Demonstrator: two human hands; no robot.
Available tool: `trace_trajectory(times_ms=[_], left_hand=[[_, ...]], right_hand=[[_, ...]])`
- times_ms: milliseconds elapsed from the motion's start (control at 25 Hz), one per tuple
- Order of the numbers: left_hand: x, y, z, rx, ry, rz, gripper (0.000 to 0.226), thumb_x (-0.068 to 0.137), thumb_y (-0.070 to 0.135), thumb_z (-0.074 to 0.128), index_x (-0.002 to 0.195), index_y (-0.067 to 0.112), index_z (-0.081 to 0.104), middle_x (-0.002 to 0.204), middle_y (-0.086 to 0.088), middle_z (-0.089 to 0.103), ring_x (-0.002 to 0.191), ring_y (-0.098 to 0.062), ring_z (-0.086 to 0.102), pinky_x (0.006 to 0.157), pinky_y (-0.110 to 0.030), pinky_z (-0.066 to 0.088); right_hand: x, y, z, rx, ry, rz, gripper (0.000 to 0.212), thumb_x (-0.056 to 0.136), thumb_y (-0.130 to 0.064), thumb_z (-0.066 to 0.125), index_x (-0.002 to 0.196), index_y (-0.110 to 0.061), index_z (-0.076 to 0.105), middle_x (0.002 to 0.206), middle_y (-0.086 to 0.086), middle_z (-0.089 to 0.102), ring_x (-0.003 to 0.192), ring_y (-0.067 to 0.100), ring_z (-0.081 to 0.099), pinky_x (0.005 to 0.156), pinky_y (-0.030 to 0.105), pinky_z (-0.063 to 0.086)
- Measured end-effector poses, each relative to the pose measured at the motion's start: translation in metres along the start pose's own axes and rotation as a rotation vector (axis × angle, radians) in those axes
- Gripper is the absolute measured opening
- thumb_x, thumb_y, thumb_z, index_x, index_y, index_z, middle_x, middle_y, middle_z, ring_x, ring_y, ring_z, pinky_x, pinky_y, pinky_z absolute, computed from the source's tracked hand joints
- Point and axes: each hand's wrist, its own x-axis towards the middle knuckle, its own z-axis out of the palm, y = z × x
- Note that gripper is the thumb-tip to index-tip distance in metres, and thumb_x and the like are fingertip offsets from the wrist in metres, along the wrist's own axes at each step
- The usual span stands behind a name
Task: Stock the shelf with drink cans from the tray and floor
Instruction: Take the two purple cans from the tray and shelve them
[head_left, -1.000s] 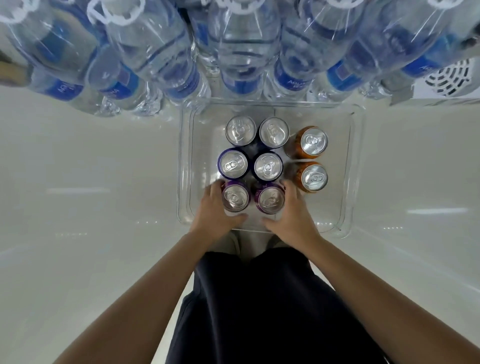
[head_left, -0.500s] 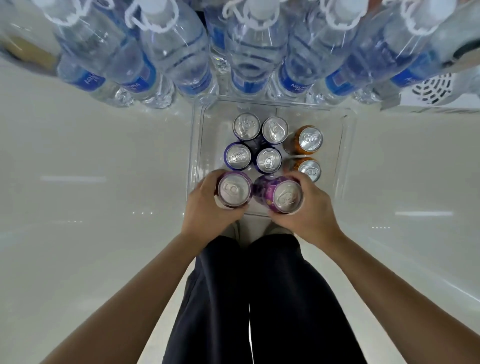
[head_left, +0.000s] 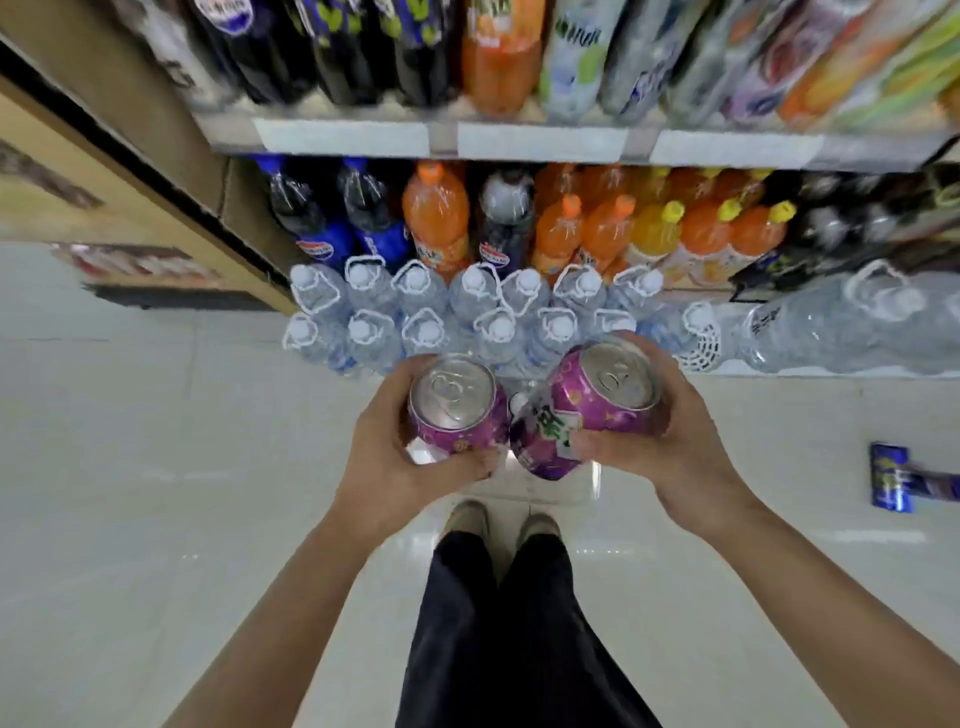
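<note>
My left hand (head_left: 395, 457) grips a purple drink can (head_left: 457, 410) held upright, its silver top facing me. My right hand (head_left: 660, 441) grips a second purple can (head_left: 582, 410), tilted with its bottom toward the left. Both cans are held high above the floor, side by side and almost touching. The clear tray (head_left: 582, 488) lies on the floor below them, mostly hidden by the cans and hands. The shelf (head_left: 519, 140) with bottled drinks rises straight ahead.
Water bottles (head_left: 467, 312) with white handle rings stand in rows on the floor between me and the shelf. Orange and dark soda bottles (head_left: 571, 228) fill the lower shelf. A blue can (head_left: 893, 478) lies on the floor at right. My shoes (head_left: 504, 519) stand just behind the tray.
Both hands have lifted the two purple cans out of the tray and up toward me. My view has risen, bringing the shelves into sight.
</note>
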Motion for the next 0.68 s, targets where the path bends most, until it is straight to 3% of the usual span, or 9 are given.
trace_trajectory(times_ms=[80,240,320,480,600,680], left_hand=[[-0.002,0.068,-0.012,-0.077,-0.039,0.069,0.059,0.052,0.021,0.083,0.107,0.027,0.061,0.095,0.014,0.071,0.089,-0.008,0.066,0.077,-0.021,0.053],[-0.011,0.195,-0.027,-0.173,-0.013,0.255,0.045,0.06,0.021,0.073,0.1,0.042,0.067,0.086,0.018,0.073,0.079,0.001,0.067,0.069,-0.014,0.052],[-0.011,0.234,-0.028,-0.207,0.009,0.311,0.041,0.061,0.028,0.073,0.1,0.039,0.068,0.085,0.015,0.074,0.079,-0.001,0.068,0.068,-0.017,0.053],[-0.024,0.32,-0.024,-0.343,0.077,0.387,0.079,0.062,0.046,0.079,0.129,0.016,0.051,0.104,0.003,0.07,0.095,-0.018,0.067,0.08,-0.035,0.057],[-0.028,0.373,-0.02,-0.344,0.14,0.457,0.066,0.064,0.038,0.076,0.121,0.013,0.053,0.1,-0.001,0.07,0.09,-0.019,0.067,0.08,-0.038,0.056],[-0.03,0.401,-0.019,-0.324,0.128,0.495,0.07,0.052,0.039,0.087,0.112,0.018,0.058,0.097,-0.004,0.072,0.087,-0.022,0.069,0.079,-0.042,0.056]], right_hand=[[-0.008,-0.07,0.005,0.156,-0.054,-0.029,0.06,0.057,0.003,0.073,0.109,-0.022,0.054,0.086,-0.015,0.072,0.081,0.006,0.068,0.068,0.019,0.055],[-0.027,-0.197,0.02,0.282,-0.109,-0.153,0.061,0.06,-0.021,0.074,0.118,-0.018,0.057,0.098,-0.001,0.07,0.093,0.019,0.065,0.081,0.033,0.054],[-0.031,-0.237,0.031,0.324,-0.114,-0.216,0.062,0.067,-0.023,0.068,0.127,-0.011,0.052,0.104,0.006,0.067,0.095,0.022,0.065,0.081,0.037,0.056],[-0.05,-0.312,0.049,0.5,-0.126,-0.297,0.057,0.075,-0.029,0.063,0.128,-0.01,0.053,0.115,0.012,0.066,0.1,0.026,0.066,0.09,0.045,0.054],[-0.06,-0.358,0.052,0.43,-0.157,-0.372,0.062,0.073,-0.028,0.068,0.128,-0.005,0.052,0.119,0.019,0.065,0.101,0.03,0.066,0.09,0.047,0.053],[-0.067,-0.383,0.051,0.356,-0.217,-0.415,0.074,0.062,-0.026,0.082,0.125,-0.001,0.052,0.115,0.022,0.067,0.1,0.035,0.067,0.086,0.049,0.055]])
